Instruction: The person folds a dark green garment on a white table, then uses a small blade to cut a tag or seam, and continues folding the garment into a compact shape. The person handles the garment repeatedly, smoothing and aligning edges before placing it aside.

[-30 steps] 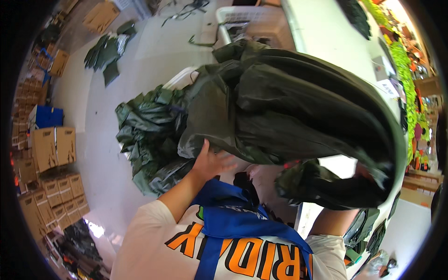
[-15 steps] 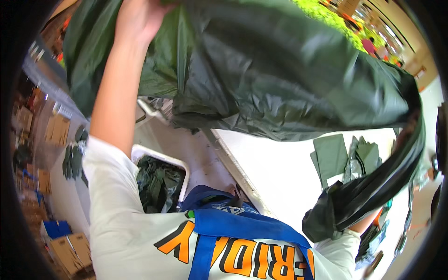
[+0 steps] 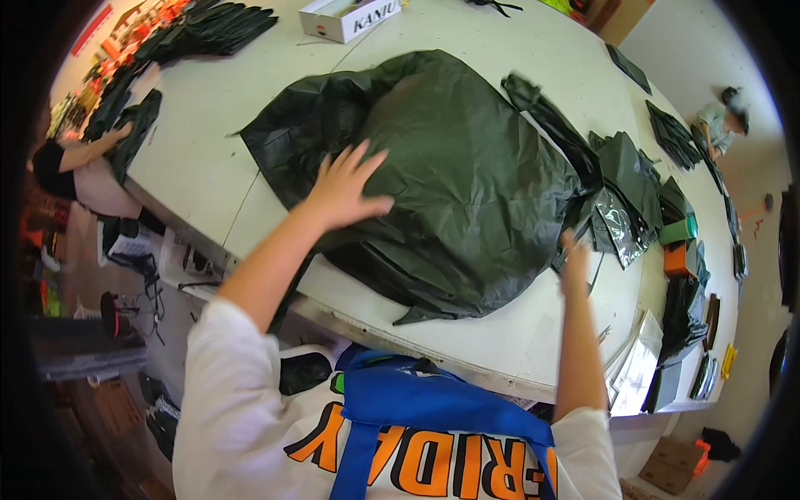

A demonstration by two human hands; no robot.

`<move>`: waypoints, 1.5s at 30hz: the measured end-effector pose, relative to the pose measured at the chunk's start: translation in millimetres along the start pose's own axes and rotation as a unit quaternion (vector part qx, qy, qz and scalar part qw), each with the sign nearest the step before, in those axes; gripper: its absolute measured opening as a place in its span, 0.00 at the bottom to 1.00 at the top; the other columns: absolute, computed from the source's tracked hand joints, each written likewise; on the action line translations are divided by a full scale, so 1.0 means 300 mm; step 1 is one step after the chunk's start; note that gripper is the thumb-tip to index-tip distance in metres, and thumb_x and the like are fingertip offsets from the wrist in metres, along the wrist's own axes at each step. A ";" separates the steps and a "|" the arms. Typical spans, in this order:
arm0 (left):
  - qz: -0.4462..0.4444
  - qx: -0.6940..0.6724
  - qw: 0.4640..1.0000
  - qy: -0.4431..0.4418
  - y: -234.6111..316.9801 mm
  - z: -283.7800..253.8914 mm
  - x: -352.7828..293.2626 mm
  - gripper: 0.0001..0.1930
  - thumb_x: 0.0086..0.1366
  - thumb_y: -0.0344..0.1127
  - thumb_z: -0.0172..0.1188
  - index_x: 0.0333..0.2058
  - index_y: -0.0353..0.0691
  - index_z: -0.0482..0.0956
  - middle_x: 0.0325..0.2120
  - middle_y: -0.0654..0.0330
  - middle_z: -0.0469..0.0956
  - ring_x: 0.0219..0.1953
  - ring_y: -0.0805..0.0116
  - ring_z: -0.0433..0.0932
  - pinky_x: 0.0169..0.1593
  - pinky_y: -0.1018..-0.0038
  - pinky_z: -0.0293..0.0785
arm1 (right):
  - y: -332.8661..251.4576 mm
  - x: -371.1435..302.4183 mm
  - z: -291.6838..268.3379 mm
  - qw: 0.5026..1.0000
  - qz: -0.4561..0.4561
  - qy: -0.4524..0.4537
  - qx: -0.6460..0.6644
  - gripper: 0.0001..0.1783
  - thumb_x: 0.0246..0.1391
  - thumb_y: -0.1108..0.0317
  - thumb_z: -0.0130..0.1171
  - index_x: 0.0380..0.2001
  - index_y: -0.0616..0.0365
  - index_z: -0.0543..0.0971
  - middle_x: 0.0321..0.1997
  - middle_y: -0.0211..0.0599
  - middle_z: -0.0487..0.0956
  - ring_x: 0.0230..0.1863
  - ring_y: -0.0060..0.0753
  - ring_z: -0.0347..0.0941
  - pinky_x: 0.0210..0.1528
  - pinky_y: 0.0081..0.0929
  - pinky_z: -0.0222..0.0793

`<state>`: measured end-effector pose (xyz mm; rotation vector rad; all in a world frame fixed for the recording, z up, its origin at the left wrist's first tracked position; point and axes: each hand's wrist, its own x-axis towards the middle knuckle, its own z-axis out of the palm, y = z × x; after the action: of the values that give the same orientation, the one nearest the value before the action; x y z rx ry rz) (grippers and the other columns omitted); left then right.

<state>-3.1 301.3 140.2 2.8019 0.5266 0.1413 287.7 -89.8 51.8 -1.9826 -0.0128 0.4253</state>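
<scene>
While one dark green garment [image 3: 467,167] lies loosely bunched on the white table [image 3: 517,337], close to the middle of its near edge, the left hand [image 3: 346,187] is over the garment's left part, its fingers spread wide and holding nothing; whether they touch it, I cannot tell. The right hand [image 3: 573,258] is at the garment's right end, too blurred to tell how far its fingers are open or whether they have hold of anything. One white box [image 3: 329,31] stands beyond the garment, well apart from the near edge. Toward the right edge are one clear packet [image 3: 618,229], one green block [image 3: 678,231] and one orange block [image 3: 676,260]. White papers [image 3: 637,362], overlapping too much to count, lie at the near right corner. One person [image 3: 100,179] at the left corner touches dark cloth [image 3: 140,125]; a second person [image 3: 717,123] is beyond the right edge.
</scene>
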 end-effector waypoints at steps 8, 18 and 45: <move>-0.211 -0.040 0.973 -0.090 -0.230 0.222 -0.483 0.56 0.40 0.51 0.74 0.66 0.50 0.49 0.57 0.45 0.62 0.60 0.42 0.60 0.63 0.49 0.52 | -0.018 -0.724 0.428 0.789 -0.340 -0.206 -0.468 0.53 0.32 0.51 0.74 0.63 0.51 0.61 0.67 0.37 0.60 0.68 0.46 0.51 0.64 0.56 0.43; -0.311 -0.011 0.947 0.078 -0.958 -0.229 -0.188 0.16 0.66 0.45 0.45 0.36 0.39 0.75 0.25 0.47 0.76 0.26 0.55 0.77 0.30 0.58 0.71 | -0.469 -0.470 0.645 0.770 -0.526 -0.311 -0.182 0.17 0.41 0.76 0.53 0.40 0.57 0.70 0.30 0.45 0.75 0.36 0.53 0.72 0.37 0.46 0.68; 0.142 0.114 0.966 0.185 0.000 0.182 0.618 0.28 0.54 0.36 0.57 0.57 0.47 0.70 0.59 0.57 0.67 0.65 0.53 0.56 0.68 0.44 0.26 | 0.033 -0.013 0.142 0.957 0.178 -0.185 -0.135 0.17 0.59 0.56 0.53 0.33 0.62 0.77 0.22 0.39 0.79 0.23 0.32 0.78 0.29 0.30 0.74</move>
<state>177.1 355.5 96.0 3.0772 0.2219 0.7186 269.4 -57.7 28.1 -2.1472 0.0526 1.0744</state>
